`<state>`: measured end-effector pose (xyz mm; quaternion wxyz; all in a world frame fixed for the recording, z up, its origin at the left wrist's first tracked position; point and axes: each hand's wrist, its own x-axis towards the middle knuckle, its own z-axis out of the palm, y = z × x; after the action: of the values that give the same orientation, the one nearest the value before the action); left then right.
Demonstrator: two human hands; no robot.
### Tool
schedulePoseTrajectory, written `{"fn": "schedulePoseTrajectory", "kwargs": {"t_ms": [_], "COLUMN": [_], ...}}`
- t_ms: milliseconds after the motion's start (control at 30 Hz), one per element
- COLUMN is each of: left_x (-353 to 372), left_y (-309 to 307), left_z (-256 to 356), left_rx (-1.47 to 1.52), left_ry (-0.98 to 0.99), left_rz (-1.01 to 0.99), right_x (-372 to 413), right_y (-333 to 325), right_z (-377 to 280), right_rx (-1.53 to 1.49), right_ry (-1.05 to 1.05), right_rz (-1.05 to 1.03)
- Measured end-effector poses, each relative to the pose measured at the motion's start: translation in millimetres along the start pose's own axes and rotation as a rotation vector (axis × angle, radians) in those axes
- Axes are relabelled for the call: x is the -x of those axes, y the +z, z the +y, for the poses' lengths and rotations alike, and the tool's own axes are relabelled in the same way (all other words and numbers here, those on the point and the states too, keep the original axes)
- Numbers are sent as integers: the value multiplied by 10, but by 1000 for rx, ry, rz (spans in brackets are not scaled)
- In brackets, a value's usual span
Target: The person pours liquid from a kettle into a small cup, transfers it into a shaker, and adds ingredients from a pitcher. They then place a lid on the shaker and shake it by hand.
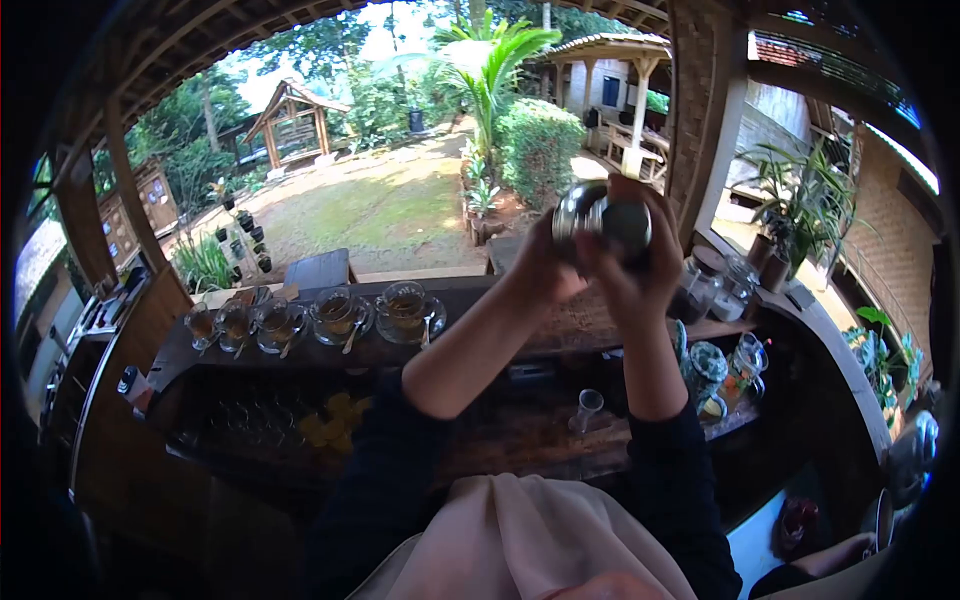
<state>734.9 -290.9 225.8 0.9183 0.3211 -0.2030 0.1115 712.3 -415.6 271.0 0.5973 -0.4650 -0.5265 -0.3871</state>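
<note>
Raised in front of me over the counter is a shiny metal shaker [627, 228], its rounded end turned towards me. My left hand [545, 262] wraps its left side. On the other side my right hand [655, 255] grips it, fingers over the top and thumb across the front. The fingers cover much of its body. Below the hands, a small clear glass [590, 402] stands on the dark wooden counter [520, 425].
Several glass cups [405, 303] of amber drink, with saucers and spoons, line the counter's back left. Lidded jars [705, 275] and a glass pitcher [748, 358] stand right. Another person's hand [845, 553] shows at lower right. Beyond is a garden [395, 215].
</note>
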Motion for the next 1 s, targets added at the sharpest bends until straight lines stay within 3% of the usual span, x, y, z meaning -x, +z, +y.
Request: {"fn": "schedulePoseTrajectory", "kwargs": {"t_ms": [67,100,133,200,300,367,400,467,533,567,600,667,700,733,767,800,867,900,967,1000], "left_x": [411,653,825,991,715,664,754,924,1351,1618,1683,1628,1760,1968,2111,2036,2000,2059,2194,2303], "left_y": [131,381,555,617,-307,-836,-817,-574,-172,375,231,91,-2,-111,-278,-719,-1174,-1132,-813,-505], "left_z": [283,323,249,283,473,574,582,653,851,822,849,627,746,914,1031,1193,1093,1115,1227,1298], "left_rx": [522,288,-2,-110,-13,112,106,196,376,676,279,-46,-61,166,394,499,47,45,368,203], "left_ry": [-336,-250,108,435,314,207,225,261,-21,-120,76,766,776,436,96,4,463,472,427,298], "left_rz": [-330,-173,-59,-447,-235,-54,-36,132,-136,-331,-286,-377,-367,-189,-9,-87,856,859,318,88], "right_x": [99,250,349,419,530,384,373,308,304,501,635,751,795,737,686,711,809,811,743,642], "right_y": [-117,-44,53,130,427,853,972,902,632,642,700,865,937,1005,1091,1429,1913,1914,1774,1496], "right_z": [-302,-448,-547,-474,-245,105,103,-95,-526,-717,-868,-850,-862,-823,-590,-328,-389,-439,-620,-770], "right_rx": [-15,-92,-167,-217,-314,-301,-330,-344,-256,-376,-494,-588,-654,-685,-571,-484,-645,-654,-590,-571], "right_ry": [-505,-739,-969,-934,-860,-226,81,-83,-500,-631,-757,-805,-852,-613,-543,-485,324,323,-120,-364], "right_rz": [-155,-40,81,66,31,-92,-122,-126,-296,-135,35,98,160,-8,-314,-401,-275,-279,-127,-320]}}
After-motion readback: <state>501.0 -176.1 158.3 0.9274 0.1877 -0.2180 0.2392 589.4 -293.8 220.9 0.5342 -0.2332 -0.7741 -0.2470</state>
